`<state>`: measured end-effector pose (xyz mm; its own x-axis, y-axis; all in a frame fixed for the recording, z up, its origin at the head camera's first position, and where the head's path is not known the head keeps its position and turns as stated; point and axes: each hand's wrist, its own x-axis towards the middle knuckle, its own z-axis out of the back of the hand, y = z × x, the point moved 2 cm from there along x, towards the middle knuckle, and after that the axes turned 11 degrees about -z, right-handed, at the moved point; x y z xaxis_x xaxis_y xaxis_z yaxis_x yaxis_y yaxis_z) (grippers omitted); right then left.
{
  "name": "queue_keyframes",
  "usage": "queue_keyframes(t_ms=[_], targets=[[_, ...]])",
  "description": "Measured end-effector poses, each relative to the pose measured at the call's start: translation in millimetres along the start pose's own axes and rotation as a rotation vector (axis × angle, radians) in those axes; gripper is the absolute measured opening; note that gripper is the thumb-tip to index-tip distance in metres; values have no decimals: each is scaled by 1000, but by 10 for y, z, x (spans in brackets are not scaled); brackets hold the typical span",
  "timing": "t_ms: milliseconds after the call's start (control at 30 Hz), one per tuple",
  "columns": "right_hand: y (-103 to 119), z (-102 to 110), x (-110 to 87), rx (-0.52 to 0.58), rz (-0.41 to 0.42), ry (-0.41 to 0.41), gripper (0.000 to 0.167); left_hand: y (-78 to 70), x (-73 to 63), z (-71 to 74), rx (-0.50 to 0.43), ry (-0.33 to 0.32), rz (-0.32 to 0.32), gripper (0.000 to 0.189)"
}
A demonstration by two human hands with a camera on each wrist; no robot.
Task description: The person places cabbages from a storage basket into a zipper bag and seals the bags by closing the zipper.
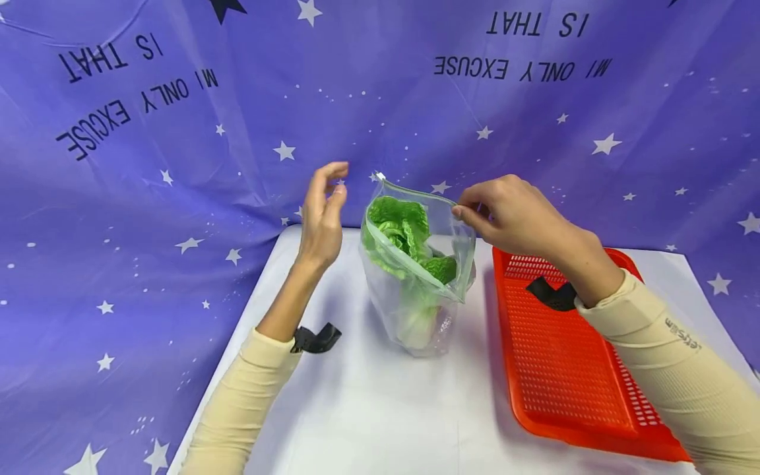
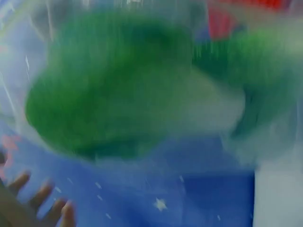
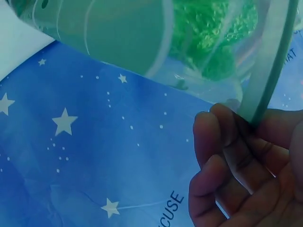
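A clear zip bag (image 1: 410,330) with a slider at its top left corner stands on the table, its mouth spread apart. Inside it sits a leafy green lettuce (image 1: 399,221), pale toward the base. My right hand (image 1: 513,214) pinches the bag's upper right edge between thumb and fingers; the right wrist view shows this grip at the green zip strip (image 3: 272,66). To the left of the bag my left hand (image 1: 323,218) is raised, fingers loosely bent, holding nothing. In the left wrist view the lettuce (image 2: 118,90) is blurred, with left fingertips (image 2: 42,194) at the lower left.
A red perforated plastic basket (image 1: 564,376) lies on the table at the right, partly under my right forearm. The white tabletop (image 1: 368,415) extends in front of the bag. Behind and to the left hangs a purple cloth (image 1: 368,86) with stars and lettering.
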<state>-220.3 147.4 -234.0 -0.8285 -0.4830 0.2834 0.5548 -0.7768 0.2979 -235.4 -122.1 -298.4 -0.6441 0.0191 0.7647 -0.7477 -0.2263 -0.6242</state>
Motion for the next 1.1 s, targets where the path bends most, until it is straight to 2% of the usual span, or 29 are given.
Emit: queue_keyframes(t_ms=[100,167,300,467,533,667,733,833,933,1000,1100], targets=[[-18,-42,-31,46,-1,-2,12,183,162,-97,-97,237,113,37],[-40,-75,-68,84,-4,-8,12,243,224,-155,-167,302,155,34],[-104,-104,-164,159,-27,-34,11,290,287,-195,-252,282,153,23],[-233,-91,-269,210,-78,-84,13,258,234,-232,-411,293,105,18],[-268,-98,-277,225,-94,-90,15,234,191,-233,-396,293,64,16],[-297,-136,-295,291,-128,-81,15,196,149,-245,-287,226,-19,10],[-293,-172,-363,359,-152,-74,16,184,138,-237,-248,165,-25,8],[-271,-281,-574,449,-203,-82,38,198,108,-209,-238,71,-4,7],[-235,-475,-800,487,-262,-107,60,247,68,-170,-236,4,28,8],[-213,-621,-875,517,-313,-157,59,283,40,-144,-229,-29,47,7],[-241,-763,-866,618,-356,-266,36,310,8,-109,-230,-43,63,7]])
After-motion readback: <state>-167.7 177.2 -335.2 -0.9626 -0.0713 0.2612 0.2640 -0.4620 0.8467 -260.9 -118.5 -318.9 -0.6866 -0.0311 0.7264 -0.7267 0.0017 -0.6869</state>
